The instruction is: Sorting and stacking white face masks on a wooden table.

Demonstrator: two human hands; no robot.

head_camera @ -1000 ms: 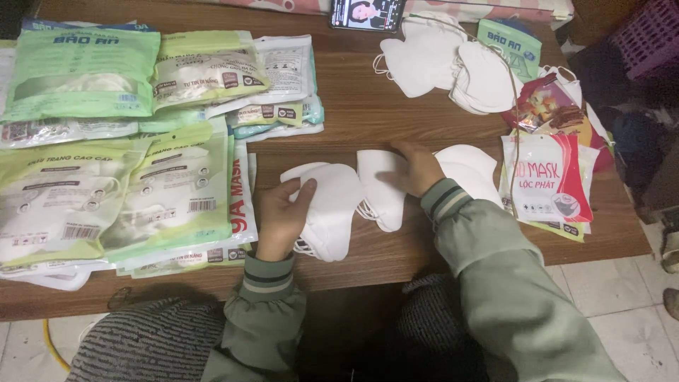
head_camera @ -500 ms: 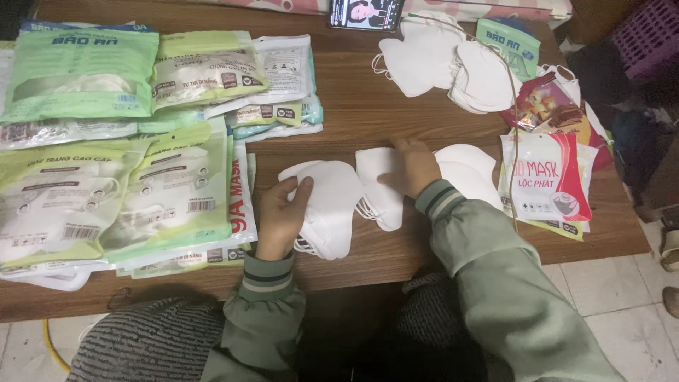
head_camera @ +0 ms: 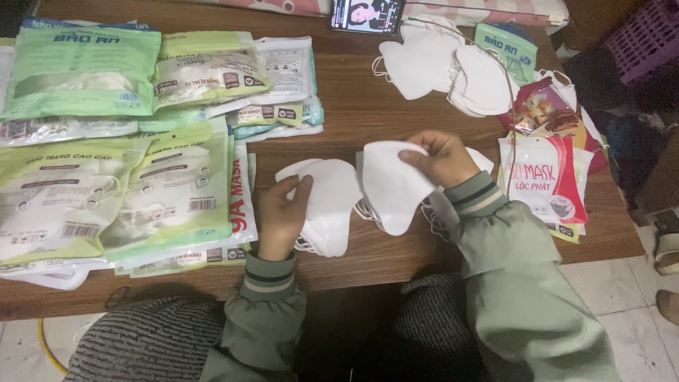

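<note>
The right hand [head_camera: 440,157] is pinching a single white mask [head_camera: 392,185] by its upper edge, thumb and fingers closed on it, and is holding it tilted just above the counter [head_camera: 368,106]. The left hand [head_camera: 281,216] is resting with fingers curled on a small stack of white masks [head_camera: 327,205], the thumb pressing on top of the pile; the stack is lying flat on the counter, just left of the lifted mask. More white masks [head_camera: 475,159] are showing behind the right wrist (partly hidden by the sleeve). Both arms are wearing pale green sleeves with striped cuffs.

To the left of the hands, green-and-clear mask packets [head_camera: 106,198] are overlapping in a broad pile, reaching to the counter's front edge. Further back, a loose heap of white masks [head_camera: 445,64] is lying near the far right corner, with a phone [head_camera: 366,14] with a lit screen just behind it. At the right edge, a red-and-white packet [head_camera: 541,177] is lying on other coloured wrappers. A purple basket [head_camera: 647,35] is sitting beyond the counter, on the right.
</note>
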